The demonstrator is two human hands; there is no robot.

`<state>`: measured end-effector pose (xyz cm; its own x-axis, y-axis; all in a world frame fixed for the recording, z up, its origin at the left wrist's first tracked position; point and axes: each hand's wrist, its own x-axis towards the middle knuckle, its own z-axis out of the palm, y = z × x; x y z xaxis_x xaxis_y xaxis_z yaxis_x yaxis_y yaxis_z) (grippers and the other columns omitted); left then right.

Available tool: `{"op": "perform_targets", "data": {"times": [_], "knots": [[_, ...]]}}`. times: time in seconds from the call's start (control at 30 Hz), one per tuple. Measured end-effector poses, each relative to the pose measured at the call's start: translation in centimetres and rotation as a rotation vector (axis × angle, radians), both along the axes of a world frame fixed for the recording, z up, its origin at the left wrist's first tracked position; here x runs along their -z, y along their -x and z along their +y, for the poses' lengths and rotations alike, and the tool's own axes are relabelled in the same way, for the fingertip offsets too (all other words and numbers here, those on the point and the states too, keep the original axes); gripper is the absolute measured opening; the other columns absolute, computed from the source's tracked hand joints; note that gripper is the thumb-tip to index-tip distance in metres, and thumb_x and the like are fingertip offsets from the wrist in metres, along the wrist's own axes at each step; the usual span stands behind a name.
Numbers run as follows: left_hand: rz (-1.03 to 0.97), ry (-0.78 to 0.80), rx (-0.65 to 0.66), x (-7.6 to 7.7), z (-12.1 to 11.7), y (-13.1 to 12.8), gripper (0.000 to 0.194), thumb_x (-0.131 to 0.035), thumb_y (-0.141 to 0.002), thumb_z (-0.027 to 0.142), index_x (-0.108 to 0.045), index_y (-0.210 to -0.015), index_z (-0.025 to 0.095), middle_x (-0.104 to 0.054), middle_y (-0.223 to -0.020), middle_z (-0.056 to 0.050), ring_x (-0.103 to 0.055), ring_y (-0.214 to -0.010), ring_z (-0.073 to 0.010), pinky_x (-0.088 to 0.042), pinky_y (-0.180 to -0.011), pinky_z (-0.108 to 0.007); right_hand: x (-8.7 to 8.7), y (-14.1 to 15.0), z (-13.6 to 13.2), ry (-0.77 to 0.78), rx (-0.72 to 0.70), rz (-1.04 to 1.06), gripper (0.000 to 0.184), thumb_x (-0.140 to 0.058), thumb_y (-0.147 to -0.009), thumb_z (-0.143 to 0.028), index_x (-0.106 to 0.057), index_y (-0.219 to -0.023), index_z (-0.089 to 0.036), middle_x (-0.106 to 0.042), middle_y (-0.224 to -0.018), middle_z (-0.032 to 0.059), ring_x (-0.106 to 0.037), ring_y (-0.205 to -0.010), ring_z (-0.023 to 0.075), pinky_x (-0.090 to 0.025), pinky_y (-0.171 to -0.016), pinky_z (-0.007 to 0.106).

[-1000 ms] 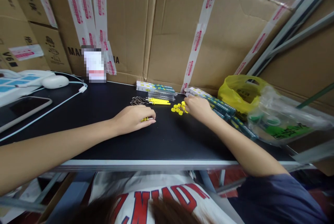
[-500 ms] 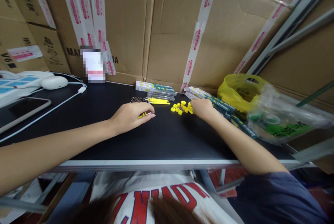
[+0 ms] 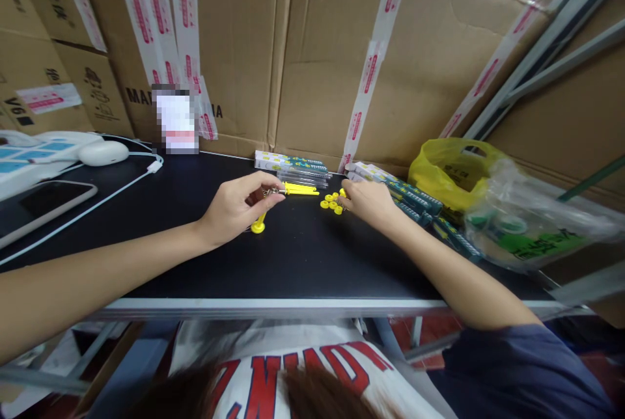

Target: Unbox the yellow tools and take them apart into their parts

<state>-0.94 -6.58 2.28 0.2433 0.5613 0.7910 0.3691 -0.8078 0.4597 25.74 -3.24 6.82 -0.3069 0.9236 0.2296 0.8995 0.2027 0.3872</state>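
My left hand (image 3: 239,204) is closed, thumb and forefinger pinched at some small metal pieces (image 3: 271,192); whether these are held or lie behind the fingers is unclear. A slim yellow stick with a round, flat end (image 3: 258,225) sticks out below the same hand, gripped by its fingers. Just beyond the fingertips lie several yellow sticks with metal tips (image 3: 301,189). My right hand (image 3: 366,201) has its fingers curled down at a small pile of round yellow caps (image 3: 332,201). What is between those fingers is hidden.
Clear plastic tubes (image 3: 305,178) and printed narrow boxes (image 3: 288,162) lie at the back. More such boxes (image 3: 415,194) are behind my right hand, beside a yellow bag (image 3: 446,172) and a clear bag (image 3: 522,230). A phone (image 3: 49,204) and white cable lie left.
My left hand has risen slightly and turned, and the yellow stick now points down with its round end showing. My right hand has shifted left over the caps.
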Motion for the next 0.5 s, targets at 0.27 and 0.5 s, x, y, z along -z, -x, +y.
{"op": "perform_targets", "data": {"times": [0.27, 0.5], "knots": [[-0.248, 0.249, 0.197, 0.2, 0.5, -0.7, 0.02, -0.065, -0.082, 0.029, -0.057, -0.097, 0.018, -0.062, -0.081, 0.001, -0.065, -0.063, -0.0098, -0.058, -0.057, -0.019, 2.7, 2.8, -2.2, 0.484, -0.635, 0.617, 0.036, -0.057, -0.086, -0.034, -0.057, -0.118, -0.018, -0.062, -0.083, 0.0015, -0.053, -0.064, 0.0105, -0.04, -0.059, 0.021], [-0.297, 0.303, 0.193, 0.0, 0.9, -0.7, 0.02, -0.065, -0.081, 0.032, -0.059, -0.091, 0.016, -0.058, -0.084, -0.001, -0.062, -0.07, -0.0112, -0.06, -0.057, -0.021, 3.2, 3.1, -2.1, 0.775, -0.658, 1.047, 0.026, -0.056, -0.079, -0.023, -0.063, -0.101, -0.012, -0.056, -0.073, -0.001, -0.047, -0.06, 0.0078, -0.038, -0.055, 0.019]]}}
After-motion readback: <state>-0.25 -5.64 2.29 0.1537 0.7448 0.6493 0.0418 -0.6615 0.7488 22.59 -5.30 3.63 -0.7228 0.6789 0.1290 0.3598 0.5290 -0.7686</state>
